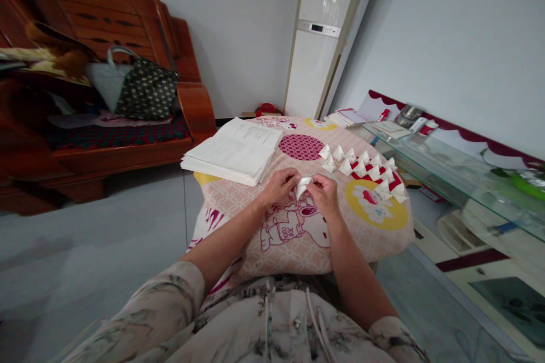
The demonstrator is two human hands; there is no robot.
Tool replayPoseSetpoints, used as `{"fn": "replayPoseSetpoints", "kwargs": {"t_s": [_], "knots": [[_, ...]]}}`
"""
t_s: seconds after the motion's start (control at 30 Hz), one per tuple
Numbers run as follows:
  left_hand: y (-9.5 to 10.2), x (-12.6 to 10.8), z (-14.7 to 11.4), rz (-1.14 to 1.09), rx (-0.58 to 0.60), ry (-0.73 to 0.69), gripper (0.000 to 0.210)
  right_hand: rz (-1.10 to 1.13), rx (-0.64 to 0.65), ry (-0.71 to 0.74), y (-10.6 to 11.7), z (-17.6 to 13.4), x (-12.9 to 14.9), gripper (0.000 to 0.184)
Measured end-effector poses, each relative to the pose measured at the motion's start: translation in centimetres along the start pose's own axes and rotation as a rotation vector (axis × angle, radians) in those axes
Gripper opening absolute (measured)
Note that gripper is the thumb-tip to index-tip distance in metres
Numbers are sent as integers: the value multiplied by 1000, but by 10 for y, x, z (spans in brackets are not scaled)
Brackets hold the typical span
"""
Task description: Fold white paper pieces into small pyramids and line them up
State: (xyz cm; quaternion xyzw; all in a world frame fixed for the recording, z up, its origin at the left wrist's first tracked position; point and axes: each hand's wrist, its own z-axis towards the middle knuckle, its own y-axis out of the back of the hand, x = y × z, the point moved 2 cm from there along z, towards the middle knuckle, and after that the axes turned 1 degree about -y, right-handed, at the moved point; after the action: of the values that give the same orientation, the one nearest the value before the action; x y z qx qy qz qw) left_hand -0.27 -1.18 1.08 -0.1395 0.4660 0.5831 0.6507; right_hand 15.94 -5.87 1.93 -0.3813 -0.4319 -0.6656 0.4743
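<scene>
Between my two hands is a small piece of folded white paper, held just above the table near its middle. My left hand pinches its left side, fingers closed. On the other side my right hand grips the paper's right edge, also closed. To the left lies a thick stack of white paper sheets with some print on the top one. Several small pointed folded-paper shapes stand in rows on the right part of the table.
A patterned cloth covers the round table. Close on the right stands a glass-topped cabinet with various items. At the left is a wooden bench with bags. A tall white air conditioner stands behind.
</scene>
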Motion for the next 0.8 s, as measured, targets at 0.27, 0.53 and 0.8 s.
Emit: {"fn": "replayPoseSetpoints", "kwargs": {"t_s": [0.27, 0.53, 0.8], "knots": [[-3, 2, 0, -33, 13, 9, 41, 59, 38, -49, 0, 3, -3, 17], [-4, 2, -1, -27, 2, -10, 45, 8, 38, -22, 0, 4, -4, 15], [-5, 3, -1, -46, 4, 7, 48, -12, 16, -2, 0, 3, -2, 20]]}}
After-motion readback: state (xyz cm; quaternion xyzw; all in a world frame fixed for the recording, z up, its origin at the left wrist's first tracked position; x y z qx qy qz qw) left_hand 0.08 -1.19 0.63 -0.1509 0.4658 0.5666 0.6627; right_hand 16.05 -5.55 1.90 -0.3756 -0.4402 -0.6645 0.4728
